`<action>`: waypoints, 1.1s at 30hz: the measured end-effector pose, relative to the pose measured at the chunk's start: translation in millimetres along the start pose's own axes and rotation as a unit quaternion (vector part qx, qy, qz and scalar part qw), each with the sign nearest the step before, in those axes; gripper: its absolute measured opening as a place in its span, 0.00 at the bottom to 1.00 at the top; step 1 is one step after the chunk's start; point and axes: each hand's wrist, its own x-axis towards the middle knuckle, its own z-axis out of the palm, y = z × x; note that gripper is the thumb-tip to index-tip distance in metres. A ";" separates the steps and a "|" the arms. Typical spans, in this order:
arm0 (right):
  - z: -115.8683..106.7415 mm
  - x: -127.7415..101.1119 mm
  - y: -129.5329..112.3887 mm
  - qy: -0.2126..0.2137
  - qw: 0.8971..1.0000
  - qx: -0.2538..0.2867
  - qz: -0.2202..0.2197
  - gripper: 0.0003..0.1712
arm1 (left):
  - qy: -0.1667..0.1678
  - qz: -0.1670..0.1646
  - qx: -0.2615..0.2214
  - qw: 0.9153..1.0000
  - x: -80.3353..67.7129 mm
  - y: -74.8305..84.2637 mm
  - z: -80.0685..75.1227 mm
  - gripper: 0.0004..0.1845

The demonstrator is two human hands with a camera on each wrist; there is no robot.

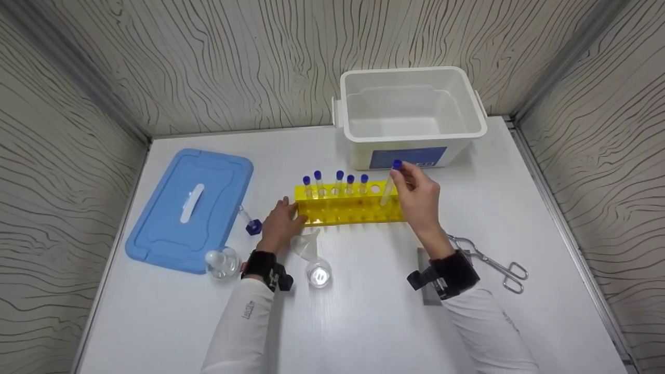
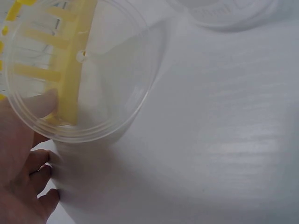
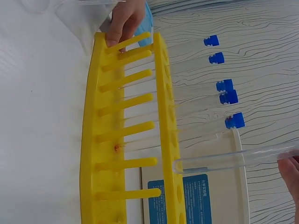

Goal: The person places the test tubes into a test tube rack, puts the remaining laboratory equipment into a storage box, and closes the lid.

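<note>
A yellow test tube rack (image 1: 343, 214) stands mid-table, several blue-capped test tubes (image 3: 196, 130) upright in its left part. My left hand (image 1: 282, 221) grips the rack's left end, thumb on the front of its base in the left wrist view. Between thumb and fingers, my right hand (image 1: 420, 200) pinches another blue-capped test tube (image 1: 387, 189) near its cap. That tube leans slightly over the right part of the rack, and its rounded bottom overlaps the top rail at a hole in the right wrist view. Just below my left hand lies a clear funnel (image 1: 307, 246).
Near the funnel sits a small clear jar (image 1: 318, 274). On the left are a blue lid (image 1: 166, 208), glassware (image 1: 223, 264) and a small cylinder with a dark blue base (image 1: 253, 227). Metal tongs (image 1: 493, 264) and a grey flat piece (image 1: 431, 298) lie right; a white bin (image 1: 410, 132) stands behind.
</note>
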 end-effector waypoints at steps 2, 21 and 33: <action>1.5 1.1 2.7 0.000 1.000 0.004 -0.006 0.15 | 0.000 -0.002 -0.001 1.000 -0.8 0.2 -0.4 0.33; 18.0 8.9 22.3 -0.005 0.999 0.026 -0.025 0.14 | 0.012 0.003 -0.001 1.000 -3.4 -0.6 1.2 0.33; 26.6 5.6 39.0 -0.051 0.999 0.001 -0.005 0.16 | 0.006 0.004 -0.006 1.000 -2.1 0.4 -0.5 0.34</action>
